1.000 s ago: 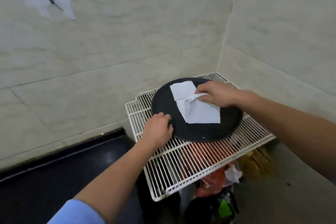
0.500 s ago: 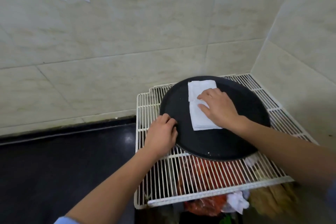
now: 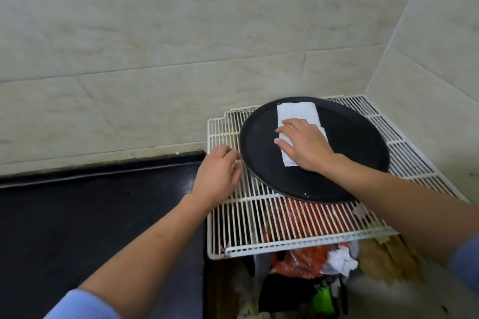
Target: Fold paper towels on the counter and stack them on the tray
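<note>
A round black tray rests on a white wire rack. A folded white paper towel lies on the tray's left half. My right hand lies flat on the towel's near part, fingers spread, pressing it down and covering its lower half. My left hand hovers just left of the tray's rim, over the rack, fingers loosely curled and holding nothing; it is apart from the rim.
A black counter stretches to the left of the rack. Tiled walls close the corner behind and to the right. Below the rack sits a bin with red bags and crumpled paper.
My left hand has let go of the tray's rim and drawn slightly left. My right hand has flattened on the towel. The view has shifted left.
</note>
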The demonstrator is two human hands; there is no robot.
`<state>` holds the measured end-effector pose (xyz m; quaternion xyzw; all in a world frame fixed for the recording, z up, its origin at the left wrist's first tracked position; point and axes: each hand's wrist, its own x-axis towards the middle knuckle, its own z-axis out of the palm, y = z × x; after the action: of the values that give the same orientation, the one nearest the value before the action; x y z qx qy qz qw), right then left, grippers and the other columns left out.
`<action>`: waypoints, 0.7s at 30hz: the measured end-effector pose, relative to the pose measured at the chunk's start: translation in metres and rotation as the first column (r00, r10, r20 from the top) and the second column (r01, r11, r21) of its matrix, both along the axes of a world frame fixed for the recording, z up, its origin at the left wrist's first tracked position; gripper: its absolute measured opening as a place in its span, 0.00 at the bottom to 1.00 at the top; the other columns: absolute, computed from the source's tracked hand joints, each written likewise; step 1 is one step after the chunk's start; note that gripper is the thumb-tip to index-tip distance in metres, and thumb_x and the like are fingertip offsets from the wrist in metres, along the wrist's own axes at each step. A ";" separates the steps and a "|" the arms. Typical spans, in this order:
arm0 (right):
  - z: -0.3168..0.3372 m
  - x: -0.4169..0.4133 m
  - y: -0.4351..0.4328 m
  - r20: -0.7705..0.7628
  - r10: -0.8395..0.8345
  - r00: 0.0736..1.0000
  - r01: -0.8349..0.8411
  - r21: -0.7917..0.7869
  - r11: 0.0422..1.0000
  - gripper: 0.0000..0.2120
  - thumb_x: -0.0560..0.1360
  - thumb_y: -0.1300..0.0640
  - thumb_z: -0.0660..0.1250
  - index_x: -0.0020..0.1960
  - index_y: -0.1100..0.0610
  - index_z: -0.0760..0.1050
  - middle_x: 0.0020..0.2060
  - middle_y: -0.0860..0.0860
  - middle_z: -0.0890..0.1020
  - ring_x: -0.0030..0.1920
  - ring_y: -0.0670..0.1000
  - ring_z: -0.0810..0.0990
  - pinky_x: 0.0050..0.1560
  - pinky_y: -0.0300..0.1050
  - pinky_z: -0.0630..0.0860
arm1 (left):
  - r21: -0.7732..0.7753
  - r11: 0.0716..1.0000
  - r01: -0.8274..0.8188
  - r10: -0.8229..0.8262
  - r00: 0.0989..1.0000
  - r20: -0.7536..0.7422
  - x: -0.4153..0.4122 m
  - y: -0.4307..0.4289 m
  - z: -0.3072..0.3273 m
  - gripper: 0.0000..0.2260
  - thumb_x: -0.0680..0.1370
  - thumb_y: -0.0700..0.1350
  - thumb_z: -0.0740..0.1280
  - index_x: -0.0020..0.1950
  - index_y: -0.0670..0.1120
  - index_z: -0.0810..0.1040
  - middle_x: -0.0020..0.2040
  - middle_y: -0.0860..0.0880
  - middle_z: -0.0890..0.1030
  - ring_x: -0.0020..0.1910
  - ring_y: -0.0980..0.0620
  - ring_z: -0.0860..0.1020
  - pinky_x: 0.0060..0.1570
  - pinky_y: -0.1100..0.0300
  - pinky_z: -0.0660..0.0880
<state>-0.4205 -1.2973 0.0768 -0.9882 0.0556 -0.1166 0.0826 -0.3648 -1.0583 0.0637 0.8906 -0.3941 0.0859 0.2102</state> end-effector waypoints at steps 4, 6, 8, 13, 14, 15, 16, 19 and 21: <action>0.024 0.011 0.081 0.071 0.143 0.987 -0.141 -0.034 0.989 0.17 0.80 0.46 0.58 0.62 0.54 0.75 0.60 0.51 0.76 0.60 0.54 0.73 0.58 0.52 0.70 | 0.100 0.984 -0.148 0.152 0.987 -0.041 -0.006 0.092 0.005 0.10 0.78 0.47 0.61 0.57 0.47 0.76 0.51 0.49 0.76 0.50 0.47 0.75 0.44 0.52 0.74; 0.028 0.017 0.138 0.069 0.227 0.971 -0.227 -0.016 0.974 0.16 0.80 0.47 0.58 0.60 0.55 0.76 0.56 0.52 0.78 0.57 0.54 0.75 0.55 0.52 0.72 | 0.155 0.961 -0.230 0.243 0.968 -0.071 -0.015 0.152 0.005 0.11 0.79 0.49 0.60 0.58 0.48 0.75 0.52 0.49 0.77 0.50 0.46 0.77 0.45 0.53 0.74; 0.025 0.019 0.203 0.071 0.315 0.946 -0.315 -0.005 0.949 0.16 0.79 0.46 0.59 0.57 0.55 0.77 0.52 0.53 0.80 0.54 0.56 0.77 0.54 0.52 0.74 | 0.212 0.927 -0.308 0.330 0.941 -0.077 -0.029 0.221 0.002 0.10 0.79 0.50 0.59 0.57 0.49 0.74 0.52 0.49 0.77 0.50 0.45 0.77 0.45 0.52 0.75; 0.005 0.012 0.380 -0.025 0.489 0.872 -0.488 0.053 0.871 0.15 0.80 0.43 0.56 0.57 0.50 0.76 0.53 0.48 0.78 0.53 0.52 0.77 0.48 0.48 0.73 | 0.292 0.820 -0.492 0.527 0.848 -0.053 -0.075 0.403 -0.002 0.09 0.78 0.50 0.59 0.54 0.50 0.74 0.51 0.50 0.77 0.50 0.45 0.78 0.43 0.53 0.72; 0.001 0.010 0.415 -0.044 0.530 0.847 -0.528 0.054 0.848 0.15 0.80 0.43 0.55 0.56 0.49 0.76 0.52 0.47 0.77 0.53 0.51 0.77 0.47 0.48 0.73 | 0.296 0.794 -0.532 0.567 0.823 -0.041 -0.086 0.438 -0.002 0.08 0.78 0.50 0.60 0.54 0.50 0.74 0.50 0.50 0.77 0.50 0.44 0.77 0.43 0.53 0.72; -0.001 0.008 0.450 -0.058 0.568 0.821 -0.565 0.059 0.823 0.15 0.80 0.43 0.55 0.56 0.48 0.76 0.52 0.46 0.77 0.52 0.51 0.77 0.47 0.48 0.74 | 0.299 0.764 -0.572 0.607 0.794 -0.033 -0.097 0.472 0.000 0.08 0.78 0.50 0.60 0.53 0.50 0.74 0.50 0.49 0.77 0.50 0.44 0.77 0.44 0.53 0.72; -0.002 0.006 0.485 -0.066 0.602 0.795 -0.599 0.064 0.798 0.15 0.80 0.43 0.55 0.56 0.48 0.75 0.52 0.46 0.77 0.52 0.51 0.77 0.46 0.48 0.74 | 0.307 0.731 -0.610 0.647 0.762 -0.029 -0.109 0.505 0.001 0.08 0.78 0.50 0.60 0.53 0.50 0.75 0.50 0.49 0.77 0.50 0.44 0.77 0.44 0.53 0.73; -0.004 0.000 0.578 -0.083 0.701 0.709 -0.698 0.063 0.713 0.15 0.80 0.43 0.55 0.56 0.49 0.75 0.52 0.46 0.77 0.52 0.50 0.76 0.46 0.47 0.73 | 0.338 0.642 -0.688 0.739 0.673 -0.034 -0.140 0.591 0.004 0.09 0.78 0.50 0.60 0.54 0.50 0.75 0.51 0.49 0.78 0.51 0.44 0.78 0.46 0.53 0.75; -0.003 0.000 0.633 -0.079 0.758 0.647 -0.758 0.040 0.651 0.14 0.80 0.43 0.55 0.56 0.49 0.75 0.52 0.46 0.77 0.53 0.50 0.76 0.45 0.46 0.71 | 0.340 0.584 -0.737 0.792 0.609 -0.039 -0.158 0.638 0.004 0.09 0.77 0.50 0.60 0.55 0.49 0.75 0.52 0.48 0.78 0.52 0.45 0.78 0.47 0.53 0.75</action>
<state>-0.4208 -0.6638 0.0743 -0.9250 -0.3585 -0.0273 0.1227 -0.5230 -0.4205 0.0677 0.9972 0.0431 0.0257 0.0556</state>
